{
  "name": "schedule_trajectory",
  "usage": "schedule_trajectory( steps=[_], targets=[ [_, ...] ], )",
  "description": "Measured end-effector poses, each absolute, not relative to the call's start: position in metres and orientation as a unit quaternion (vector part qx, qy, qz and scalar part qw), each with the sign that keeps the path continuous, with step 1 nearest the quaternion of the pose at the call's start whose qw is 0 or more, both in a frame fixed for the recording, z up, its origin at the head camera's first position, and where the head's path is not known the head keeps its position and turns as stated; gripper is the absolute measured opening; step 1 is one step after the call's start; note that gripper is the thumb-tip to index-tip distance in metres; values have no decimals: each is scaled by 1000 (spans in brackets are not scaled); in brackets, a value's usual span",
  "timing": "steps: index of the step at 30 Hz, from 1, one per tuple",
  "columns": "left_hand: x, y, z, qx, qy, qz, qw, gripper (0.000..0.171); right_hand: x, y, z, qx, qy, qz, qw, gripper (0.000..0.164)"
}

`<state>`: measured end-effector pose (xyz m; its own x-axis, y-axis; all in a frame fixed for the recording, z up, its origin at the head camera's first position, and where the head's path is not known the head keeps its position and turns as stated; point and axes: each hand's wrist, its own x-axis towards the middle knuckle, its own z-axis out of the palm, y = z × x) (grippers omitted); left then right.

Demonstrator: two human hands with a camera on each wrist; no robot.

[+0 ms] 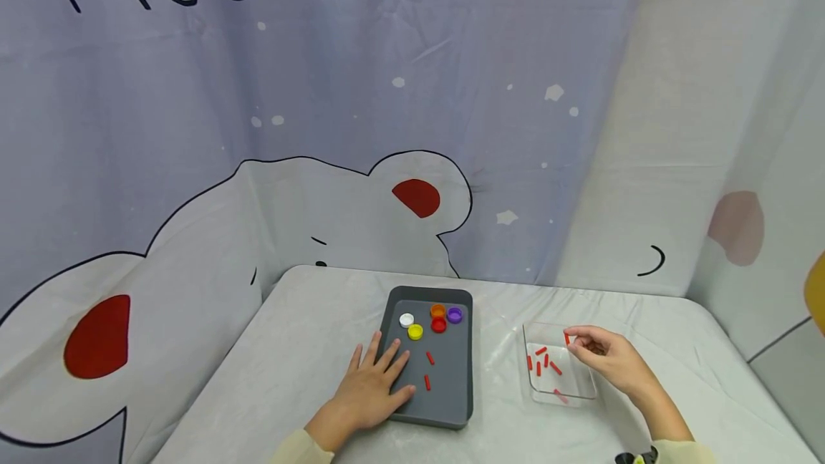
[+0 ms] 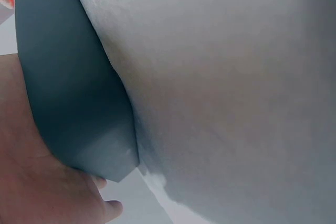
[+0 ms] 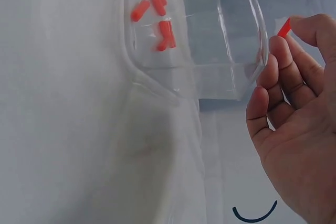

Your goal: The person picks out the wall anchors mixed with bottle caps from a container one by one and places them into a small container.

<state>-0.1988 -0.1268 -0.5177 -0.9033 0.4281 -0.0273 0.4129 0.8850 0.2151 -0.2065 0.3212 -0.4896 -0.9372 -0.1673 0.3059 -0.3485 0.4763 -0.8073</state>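
Observation:
My left hand [image 1: 370,389] lies spread over the left edge of a dark grey tray [image 1: 451,396], its fingers straight. Two small red sticks [image 1: 427,382] lie on the tray beside those fingertips. My right hand [image 1: 609,356] is raised at the right rim of a clear plastic box [image 1: 583,385]. Between its thumb and forefinger it pinches one small red stick [image 3: 284,28]. Inside the box are several more red sticks [image 3: 159,1]. In the left wrist view, the palm of the left hand [image 2: 47,182] is against the tray's side [image 2: 79,93].
Toward the tray's far end sit small round caps: white [image 1: 406,320], yellow [image 1: 415,332], orange [image 1: 437,311], red [image 1: 438,325] and purple [image 1: 454,315]. A white cloth [image 1: 496,442] covers the table. Behind it hangs a printed curtain [image 1: 361,92].

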Motion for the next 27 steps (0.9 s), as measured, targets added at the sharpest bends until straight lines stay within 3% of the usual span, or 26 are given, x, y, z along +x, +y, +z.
schedule_trajectory(
  steps=[16, 27],
  targets=[
    [-200, -127, -521, 214, 971, 99, 36, 71, -214, 329, -494, 156, -853, 489, 95, 33],
    [-201, -129, -526, 213, 972, 97, 30, 71, -220, 298, -481, 166, -851, 492, 80, 31]
  ],
)
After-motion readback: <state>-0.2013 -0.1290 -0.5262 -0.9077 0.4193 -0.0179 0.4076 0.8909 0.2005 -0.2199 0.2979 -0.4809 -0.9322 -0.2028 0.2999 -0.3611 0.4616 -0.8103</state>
